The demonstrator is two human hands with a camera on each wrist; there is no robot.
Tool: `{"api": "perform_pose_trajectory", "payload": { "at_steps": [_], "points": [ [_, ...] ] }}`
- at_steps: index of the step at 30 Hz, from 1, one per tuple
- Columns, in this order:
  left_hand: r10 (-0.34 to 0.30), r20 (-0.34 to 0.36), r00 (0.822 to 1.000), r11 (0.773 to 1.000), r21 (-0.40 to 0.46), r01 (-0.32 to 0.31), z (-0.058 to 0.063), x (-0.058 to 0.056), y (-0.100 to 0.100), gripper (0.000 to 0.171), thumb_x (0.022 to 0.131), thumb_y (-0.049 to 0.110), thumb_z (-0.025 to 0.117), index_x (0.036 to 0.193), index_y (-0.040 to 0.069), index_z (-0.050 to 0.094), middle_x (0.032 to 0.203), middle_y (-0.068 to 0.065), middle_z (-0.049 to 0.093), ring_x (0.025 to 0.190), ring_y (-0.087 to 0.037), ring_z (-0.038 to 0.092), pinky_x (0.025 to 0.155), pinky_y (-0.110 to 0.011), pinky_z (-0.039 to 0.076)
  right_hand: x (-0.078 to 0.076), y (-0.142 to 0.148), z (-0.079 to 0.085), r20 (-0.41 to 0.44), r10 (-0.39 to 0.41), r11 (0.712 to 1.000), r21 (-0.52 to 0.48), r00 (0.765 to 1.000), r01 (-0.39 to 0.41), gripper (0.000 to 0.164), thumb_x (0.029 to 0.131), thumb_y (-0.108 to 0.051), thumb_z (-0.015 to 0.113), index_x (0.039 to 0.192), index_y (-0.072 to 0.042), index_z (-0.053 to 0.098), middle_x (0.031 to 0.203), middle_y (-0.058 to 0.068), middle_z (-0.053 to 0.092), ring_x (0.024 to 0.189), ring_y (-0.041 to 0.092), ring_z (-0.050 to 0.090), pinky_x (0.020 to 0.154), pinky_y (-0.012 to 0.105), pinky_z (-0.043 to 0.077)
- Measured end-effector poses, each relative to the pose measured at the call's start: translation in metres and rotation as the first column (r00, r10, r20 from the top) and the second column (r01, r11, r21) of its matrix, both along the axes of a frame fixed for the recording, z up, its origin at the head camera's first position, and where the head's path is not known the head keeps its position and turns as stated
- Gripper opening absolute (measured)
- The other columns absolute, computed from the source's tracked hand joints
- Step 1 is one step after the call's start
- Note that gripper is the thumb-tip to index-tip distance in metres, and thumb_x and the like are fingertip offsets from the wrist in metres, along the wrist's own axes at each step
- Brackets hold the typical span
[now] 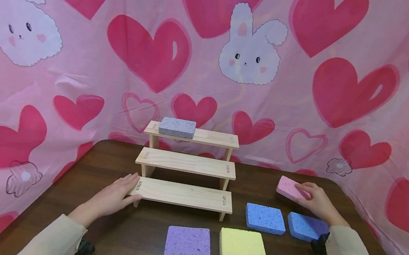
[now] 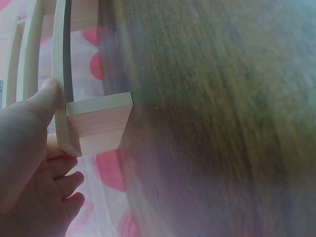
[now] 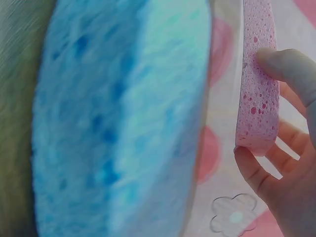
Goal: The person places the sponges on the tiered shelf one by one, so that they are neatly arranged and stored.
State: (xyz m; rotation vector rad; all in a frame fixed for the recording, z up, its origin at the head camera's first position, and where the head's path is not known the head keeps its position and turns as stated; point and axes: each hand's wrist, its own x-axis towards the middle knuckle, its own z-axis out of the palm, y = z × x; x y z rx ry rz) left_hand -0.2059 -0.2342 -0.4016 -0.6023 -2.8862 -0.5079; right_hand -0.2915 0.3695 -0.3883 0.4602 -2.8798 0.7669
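My left hand (image 1: 116, 195) holds the left end of the lowest step of a three-tier wooden shelf (image 1: 186, 195). In the left wrist view its thumb lies against the step's edge, with the fingers (image 2: 69, 183) bent beyond the board's end. At the right, my right hand (image 1: 316, 201) grips a pink sponge (image 1: 291, 188) between thumb and fingers, tilted in the head view. The right wrist view shows the thumb on this sponge's pitted side (image 3: 256, 98). A blue-grey sponge (image 1: 177, 128) lies on the left part of the top step.
Two blue sponges, one nearer the shelf (image 1: 265, 218) and one below my right hand (image 1: 304, 226), lie on the dark wooden table (image 1: 121, 239). Closer in are a purple sponge (image 1: 187, 243) and a yellow sponge (image 1: 242, 245). A pink cloth (image 1: 202, 81) with hearts and rabbits hangs behind.
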Motion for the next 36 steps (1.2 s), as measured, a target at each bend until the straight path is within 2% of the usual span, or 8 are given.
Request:
{"api": "perform_pose_trajectory", "payload": {
  "at_steps": [7,16,24,36],
  "points": [
    [0.000,0.001,1.000,1.000,-0.002,0.000,0.000,0.000,0.000,0.068,0.086,0.033,0.064,0.133,-0.011,0.040,0.136,-0.027,0.038,0.126,-0.042,0.033,0.102,-0.053,0.026,0.000,-0.009,0.011,-0.077,0.051,0.998,-0.022,0.996,-0.053,0.055,0.079,-0.013,0.072,0.124,0.011,0.050,0.117,0.034,0.044,0.105,0.048,0.038,0.084,0.067,0.033],
    [-0.005,0.000,1.000,1.000,0.000,0.005,-0.001,0.000,-0.001,0.068,0.086,0.034,0.064,0.132,-0.010,0.041,0.136,-0.027,0.039,0.126,-0.042,0.033,0.102,-0.053,0.027,0.001,-0.024,0.026,-0.082,0.057,0.998,-0.006,0.995,-0.058,0.060,0.079,-0.019,0.072,0.127,0.007,0.049,0.120,0.031,0.043,0.106,0.045,0.037,0.085,0.065,0.036],
    [0.003,0.007,1.000,1.000,-0.001,-0.003,-0.001,0.001,0.000,0.070,0.086,0.036,0.063,0.133,-0.010,0.041,0.136,-0.026,0.039,0.126,-0.042,0.034,0.102,-0.053,0.027,0.000,-0.041,0.039,-0.170,0.085,0.996,0.028,0.982,-0.082,0.057,0.077,-0.017,0.074,0.125,0.006,0.053,0.117,0.028,0.048,0.103,0.042,0.041,0.085,0.063,0.036],
    [0.001,-0.009,1.000,1.000,0.005,-0.001,0.000,0.001,0.000,0.068,0.086,0.032,0.064,0.132,-0.011,0.040,0.136,-0.027,0.039,0.126,-0.042,0.033,0.102,-0.053,0.026,0.004,-0.071,0.063,-0.168,0.122,0.992,0.000,0.978,-0.124,0.058,0.079,-0.019,0.073,0.129,0.001,0.051,0.122,0.023,0.045,0.105,0.038,0.040,0.083,0.060,0.041]
  ]
}}
